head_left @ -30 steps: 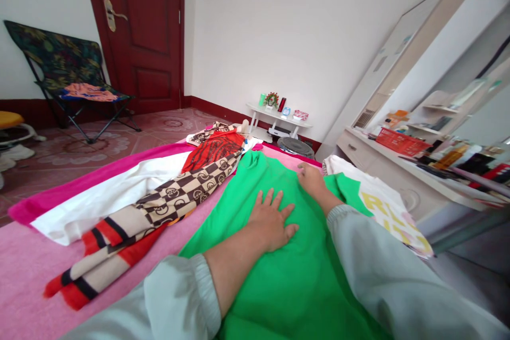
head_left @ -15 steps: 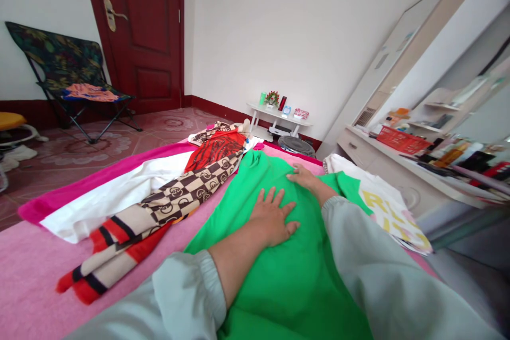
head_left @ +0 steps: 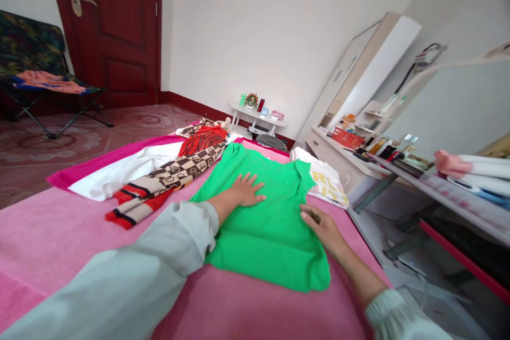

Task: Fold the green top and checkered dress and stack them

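A green T-shirt (head_left: 263, 234) lies spread on the pink bed cover (head_left: 79, 255), its neck end away from me. My left hand (head_left: 246, 192) rests flat on the shirt's upper middle, fingers spread. At the shirt's right side edge, my right hand (head_left: 319, 223) has its fingers bent and the thumb close to them, closed at the fabric; a dark gap shows between thumb and fingers. Creases run across the shirt near its right side and lower part.
To the left lie a checked garment (head_left: 175, 172) with red and black bands, a red garment (head_left: 201, 143) and a white garment (head_left: 131, 167). A folded white shirt (head_left: 329, 183) with yellow letters is at the right. Beyond stand a dressing table (head_left: 319, 141) and a folding chair (head_left: 43, 79).
My right hand has moved from the shirt's upper part down to its right edge and closed there. The left hand stays flat on the shirt. My view has shifted right, showing the lower hem.
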Demonstrator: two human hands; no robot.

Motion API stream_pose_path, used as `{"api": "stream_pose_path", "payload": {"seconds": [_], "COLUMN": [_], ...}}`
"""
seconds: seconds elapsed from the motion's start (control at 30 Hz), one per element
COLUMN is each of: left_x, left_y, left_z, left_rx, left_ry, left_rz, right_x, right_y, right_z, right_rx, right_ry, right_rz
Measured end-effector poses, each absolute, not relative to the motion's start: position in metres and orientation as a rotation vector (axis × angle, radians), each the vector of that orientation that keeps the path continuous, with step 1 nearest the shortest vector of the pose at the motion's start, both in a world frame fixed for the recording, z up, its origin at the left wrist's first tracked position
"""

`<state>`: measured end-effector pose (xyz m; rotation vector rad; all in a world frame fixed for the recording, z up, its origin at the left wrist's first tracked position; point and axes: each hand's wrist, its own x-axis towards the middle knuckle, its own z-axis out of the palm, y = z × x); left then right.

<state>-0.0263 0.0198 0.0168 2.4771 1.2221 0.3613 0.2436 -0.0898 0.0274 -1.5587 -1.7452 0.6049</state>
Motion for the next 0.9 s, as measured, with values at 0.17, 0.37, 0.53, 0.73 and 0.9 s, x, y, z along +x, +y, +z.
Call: {"api": "stream_pose_path", "payload": {"seconds": [0.17,0.37,0.53,0.73,0.9], "left_x": [-0.081,-0.178,-0.227,-0.233,-0.223], "left_y": [-0.017,-0.073,-0.116,-0.131,-0.123], "left_z": [0.037,0.056,0.059,0.047,0.046], "left_rx": [2.419,2.232,2.227,2.397,2.463], "left_ry": [0.923,0.649,0.793,0.873,0.850], "left_rz": [0.155,0.211,0.375,0.508,0.571], "right_x": [0.259,0.256,0.250,0.244,0.242], "right_y": [-0.160,-0.209,-0.214,-0.199,-0.193], "right_z": [0.026,0.028,0.022,0.026,0.045], "right_rx": [-1.482,-1.466,-1.523,-1.507,-1.510], "right_ry": [-1.755,-1.999,-2.152,-2.052,-1.608], "right_rz": [0.587,0.332,0.138,0.251,0.624]}}
